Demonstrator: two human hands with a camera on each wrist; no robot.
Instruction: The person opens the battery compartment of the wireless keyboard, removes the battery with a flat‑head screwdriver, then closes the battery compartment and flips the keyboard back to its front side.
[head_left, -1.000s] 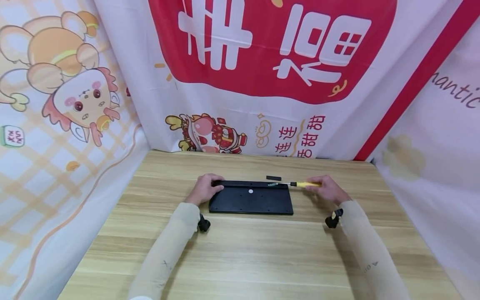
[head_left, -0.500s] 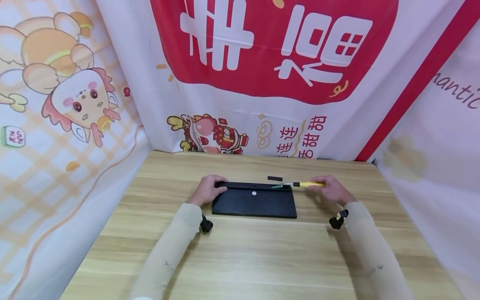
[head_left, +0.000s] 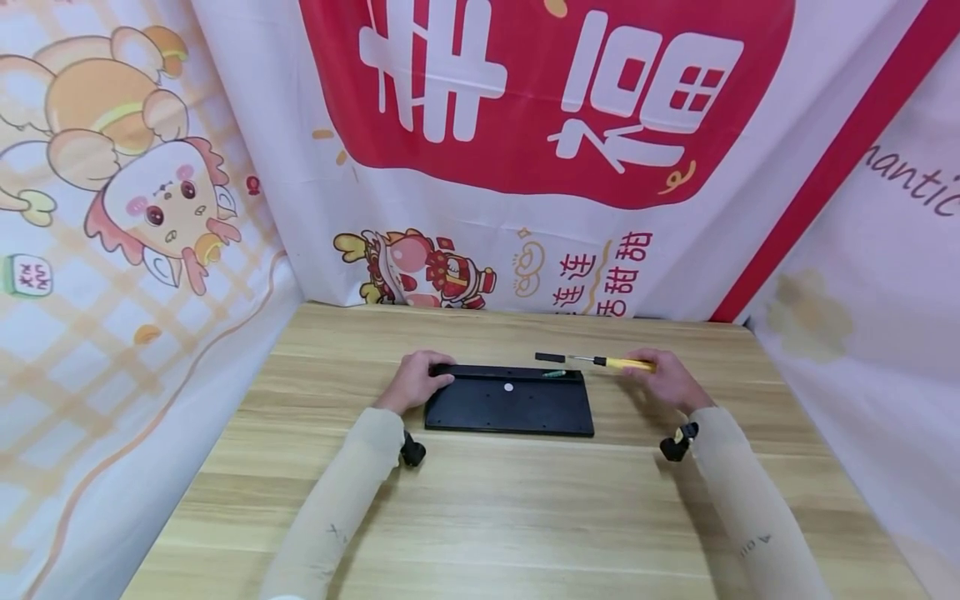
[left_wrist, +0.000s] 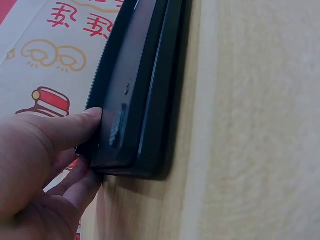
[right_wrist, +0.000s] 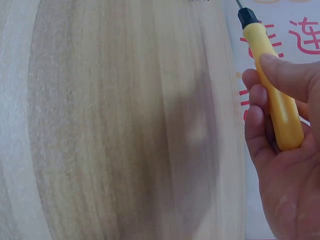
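A black keyboard-like slab [head_left: 510, 408] lies on the wooden table with a small white round sticker on its face. My left hand [head_left: 412, 381] grips its upper left corner; in the left wrist view the hand [left_wrist: 50, 165] pinches the slab's end [left_wrist: 155, 100] between thumb and fingers. A green battery-like piece [head_left: 555, 373] sits in the slot at the slab's upper right. My right hand [head_left: 663, 379] holds a yellow-handled screwdriver [head_left: 626, 363], its tip off the slab, near a small black cover [head_left: 550, 357]. The right wrist view shows the hand [right_wrist: 280, 165] curled round the yellow handle [right_wrist: 280, 100].
The wooden table [head_left: 510, 517] extends toward the front. A white cloth with red print [head_left: 555, 167] hangs along the table's back edge, and patterned cloths hang at the left [head_left: 135, 333] and right [head_left: 862, 333].
The screwdriver's tip has left the slot and moved up and to the right, next to the small black cover. The green piece stays in the slot. My left hand keeps its grip.
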